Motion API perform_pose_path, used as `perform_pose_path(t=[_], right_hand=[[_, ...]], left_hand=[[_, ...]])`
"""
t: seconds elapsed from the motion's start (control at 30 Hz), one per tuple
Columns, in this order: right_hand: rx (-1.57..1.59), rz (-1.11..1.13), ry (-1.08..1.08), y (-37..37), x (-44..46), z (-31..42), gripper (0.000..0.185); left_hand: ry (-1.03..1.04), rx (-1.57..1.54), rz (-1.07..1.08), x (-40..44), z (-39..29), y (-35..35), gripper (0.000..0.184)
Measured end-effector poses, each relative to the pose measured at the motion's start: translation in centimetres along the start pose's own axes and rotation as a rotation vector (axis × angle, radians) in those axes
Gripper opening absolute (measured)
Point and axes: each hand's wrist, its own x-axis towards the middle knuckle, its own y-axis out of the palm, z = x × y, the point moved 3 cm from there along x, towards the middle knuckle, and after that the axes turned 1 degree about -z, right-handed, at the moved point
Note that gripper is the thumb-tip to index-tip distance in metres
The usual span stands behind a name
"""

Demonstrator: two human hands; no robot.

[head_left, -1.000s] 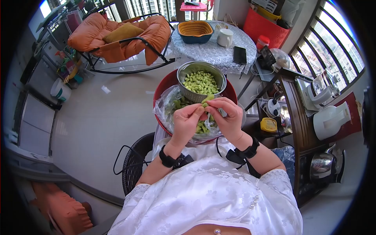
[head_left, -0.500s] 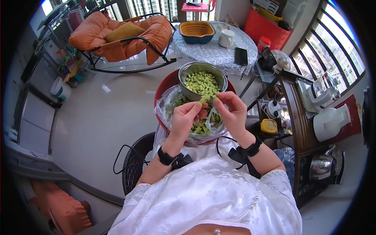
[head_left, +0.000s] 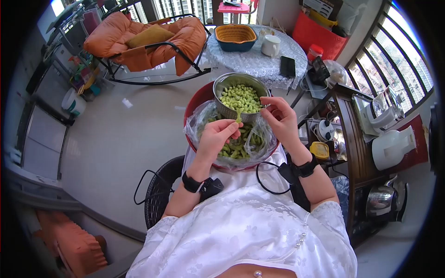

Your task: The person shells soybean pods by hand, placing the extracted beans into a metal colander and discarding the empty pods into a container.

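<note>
My left hand pinches a green bean pod between thumb and fingertips, the pod pointing upward in front of the colander. My right hand is at the colander's right rim, thumb and fingertips drawn together; whether anything small is between them I cannot make out. The metal colander holds many shelled green beans and rests tilted over a red basin. Beneath my hands, a clear plastic bag in the basin contains green pods.
Ahead stands a lace-covered table with an orange basket, a white mug and a phone. A dark wooden shelf with a white kettle is on my right. An orange rocking chair stands ahead left.
My hands have moved apart. The right went up and right to the colander's rim, while the left stayed low and left with the pod, which now points upward.
</note>
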Motion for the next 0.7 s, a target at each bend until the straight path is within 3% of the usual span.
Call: perform_pose_path(t=[0.07,0.17,0.27,0.33,0.4,0.47,0.5,0.57,0.67,0.7], right_hand=[[-0.092,0.1,0.01,-0.3,-0.7,1.6,0.04],[-0.08,0.358,-0.169,0.8,-1.7,4.4,0.032],[-0.032,0.467,-0.055,0.9,-2.0,3.3,0.026],[-0.06,0.454,-0.039,0.5,-2.0,3.2,0.022],[-0.137,0.459,0.11,-0.6,-1.8,3.4,0.018],[-0.077,0.322,0.176,-2.0,-1.3,2.9,0.02],[-0.128,0.277,0.18,-3.0,-1.0,2.3,0.02],[-0.227,0.171,0.179,-5.2,-0.3,1.3,0.019],[-0.385,0.054,0.175,-7.9,0.5,0.6,0.019],[-0.58,0.029,0.196,-8.7,0.7,-0.3,0.02]], left_hand=[[-0.039,0.102,0.108,-0.3,-0.3,0.4,0.023],[-0.036,0.132,0.22,-0.7,-0.5,1.1,0.022],[-0.002,0.093,0.32,-0.7,0.4,1.2,0.025],[0.011,0.122,0.28,-0.8,-0.1,1.3,0.024],[0.022,0.147,0.244,-0.9,-0.5,1.3,0.023],[0.216,0.783,0.072,-1.1,-1.2,0.7,0.02],[0.213,0.78,0.069,-1.3,-1.0,0.4,0.02],[0.071,1.251,0.147,-1.4,0.0,0.0,0.022],[-0.039,1.353,0.253,-1.4,0.8,0.4,0.023],[-0.038,1.351,0.255,-1.3,1.0,0.3,0.023]])
